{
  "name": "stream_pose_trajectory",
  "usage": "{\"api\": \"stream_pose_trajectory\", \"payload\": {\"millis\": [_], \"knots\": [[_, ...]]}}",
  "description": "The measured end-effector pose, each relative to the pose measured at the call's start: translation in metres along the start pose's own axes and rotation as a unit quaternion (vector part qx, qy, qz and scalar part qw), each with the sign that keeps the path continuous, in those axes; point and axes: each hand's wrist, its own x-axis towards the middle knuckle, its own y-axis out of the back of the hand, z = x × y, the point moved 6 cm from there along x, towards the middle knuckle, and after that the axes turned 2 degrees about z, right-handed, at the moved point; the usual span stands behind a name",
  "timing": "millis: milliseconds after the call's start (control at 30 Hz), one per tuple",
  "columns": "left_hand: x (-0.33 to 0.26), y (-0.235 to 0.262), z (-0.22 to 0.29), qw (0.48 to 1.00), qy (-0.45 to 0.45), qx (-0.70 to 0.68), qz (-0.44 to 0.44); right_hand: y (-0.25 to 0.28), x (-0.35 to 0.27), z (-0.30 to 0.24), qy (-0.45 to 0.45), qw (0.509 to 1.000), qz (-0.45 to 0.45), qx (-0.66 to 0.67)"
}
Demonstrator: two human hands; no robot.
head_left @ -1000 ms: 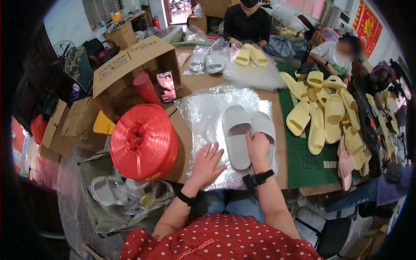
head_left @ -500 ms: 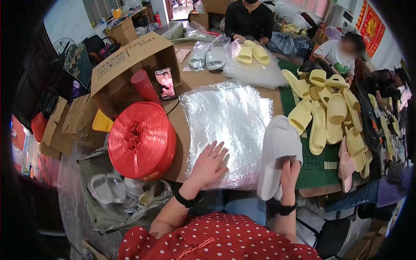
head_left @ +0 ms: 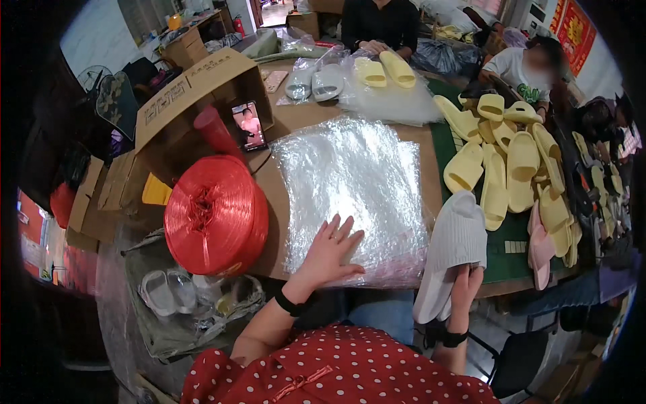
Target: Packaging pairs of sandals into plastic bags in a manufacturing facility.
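Since 0.5 s ago the right hand (head_left: 465,288) has carried the white slippers (head_left: 452,250) a bit further off the table's (head_left: 296,118) near right edge, fingers closed round their heel ends, while the left hand (head_left: 330,249) stays flat & spread on the stack of clear plastic bags (head_left: 350,182) at the near edge. Head view only: red twine spool (head_left: 215,214) sits at the near left corner, yellow slippers (head_left: 501,161) along the right edge. Looks like the bagging step — next prob. calls for left fingers to peel open the top bag so the pair can slide in.
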Motion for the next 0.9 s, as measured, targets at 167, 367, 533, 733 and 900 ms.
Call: {"api": "stream_pose_trajectory", "payload": {"millis": [167, 367, 533, 733, 900], "knots": [[-0.003, -0.02, -0.007, 1.0, 0.006, 0.025, 0.01, -0.004, -0.011, 0.004, -0.031, 0.999, -0.002, 0.027], [0.009, -0.005, -0.01, 0.997, 0.04, -0.034, 0.054, -0.013, -0.014, -0.003, -0.028, 0.998, -0.01, 0.052], [0.015, 0.015, -0.015, 0.956, 0.143, -0.22, 0.133, -0.013, -0.02, -0.01, -0.017, 0.997, -0.052, 0.061], [0.012, 0.013, -0.033, 0.894, 0.19, -0.352, 0.201, -0.019, -0.02, -0.034, 0.083, 0.991, -0.098, -0.043], [0.01, 0.01, -0.045, 0.869, 0.245, -0.376, 0.209, -0.023, -0.023, -0.049, 0.138, 0.977, -0.093, -0.134]]}}
